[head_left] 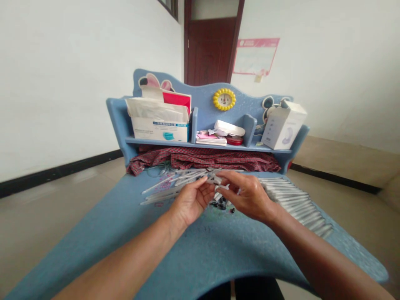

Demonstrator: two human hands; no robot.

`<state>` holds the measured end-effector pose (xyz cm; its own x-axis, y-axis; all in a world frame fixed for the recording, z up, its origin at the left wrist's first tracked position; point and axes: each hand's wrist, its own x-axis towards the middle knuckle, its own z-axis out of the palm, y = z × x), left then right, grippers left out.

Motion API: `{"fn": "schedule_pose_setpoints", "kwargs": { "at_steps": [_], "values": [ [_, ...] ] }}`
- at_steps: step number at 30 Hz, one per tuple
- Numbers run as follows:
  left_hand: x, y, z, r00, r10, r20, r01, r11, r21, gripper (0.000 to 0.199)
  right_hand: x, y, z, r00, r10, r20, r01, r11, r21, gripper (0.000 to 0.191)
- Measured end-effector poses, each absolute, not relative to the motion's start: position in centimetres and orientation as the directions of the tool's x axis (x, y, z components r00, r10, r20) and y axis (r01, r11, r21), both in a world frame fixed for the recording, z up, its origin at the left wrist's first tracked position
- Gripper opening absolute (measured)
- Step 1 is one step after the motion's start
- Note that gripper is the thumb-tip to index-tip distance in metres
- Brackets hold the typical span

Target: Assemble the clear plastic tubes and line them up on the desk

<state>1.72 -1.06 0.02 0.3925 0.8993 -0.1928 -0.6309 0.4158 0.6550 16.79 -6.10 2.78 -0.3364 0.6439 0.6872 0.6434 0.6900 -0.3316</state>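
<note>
Before me stretches the blue bench (175,254), plaid cloth (215,159) bunched along its back. Above its middle, my left hand (194,201) and right hand (250,195) grasp small whitish pieces (213,179) between the fingertips (too blurred to name). Black bits (221,205) lie just below my hands; pale slim rods (164,195) spread to the left, and a row of greyish tubes (300,204) lies at the right.

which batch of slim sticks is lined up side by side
The batch right of the right hand, in one row; the sticks beyond the left hand lie at mixed angles.
</note>
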Motion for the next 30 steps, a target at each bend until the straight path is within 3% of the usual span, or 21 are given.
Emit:
{"fn": "schedule_pose_setpoints", "kwargs": {
  "at_steps": [3,11,19,22,26,28,30],
  "values": [
    [1.5,-0.7,0.3,0.354,0.912,-0.208,-0.66,0.401,0.635,0.014,17.8,-6.3,2.7,-0.329,0.766,0.552,0.725,0.579,-0.372,0.025],
    [1.4,-0.5,0.4,0.36,0.91,-0.203,-0.667,0.404,0.626,0.018,21.2,-6.2,-0.4,-0.295,0.953,0.067,0.938,0.302,-0.172,0.019],
    [1.6,-0.7,0.1,0.381,0.908,-0.175,-0.61,0.389,0.691,0.014,19.8,-5.8,-1.2,-0.32,0.946,-0.049,0.947,0.32,-0.009,0.025],
    [1.5,-0.6,0.0,0.393,0.904,-0.167,-0.598,0.389,0.7,0.014,19.8,-5.2,-1.4,-0.325,0.943,-0.067,0.945,0.326,-0.006,0.024],
    [1.5,-0.7,-0.1,0.388,0.908,-0.157,-0.589,0.375,0.716,0.014,20.1,-4.8,-1.5,-0.341,0.94,-0.031,0.937,0.336,-0.096,0.017],
    [1.4,-0.6,-0.2,0.373,0.916,-0.15,-0.587,0.358,0.726,0.014,20.1,-5.0,-1.3,-0.355,0.935,0.024,0.9,0.349,-0.26,0.011],
    [1.4,-0.6,-0.3,0.36,0.923,-0.137,-0.58,0.336,0.742,0.014,19.8,-5.4,-1.0,-0.349,0.934,0.071,0.792,0.334,-0.511,0.008]
  ]
}}
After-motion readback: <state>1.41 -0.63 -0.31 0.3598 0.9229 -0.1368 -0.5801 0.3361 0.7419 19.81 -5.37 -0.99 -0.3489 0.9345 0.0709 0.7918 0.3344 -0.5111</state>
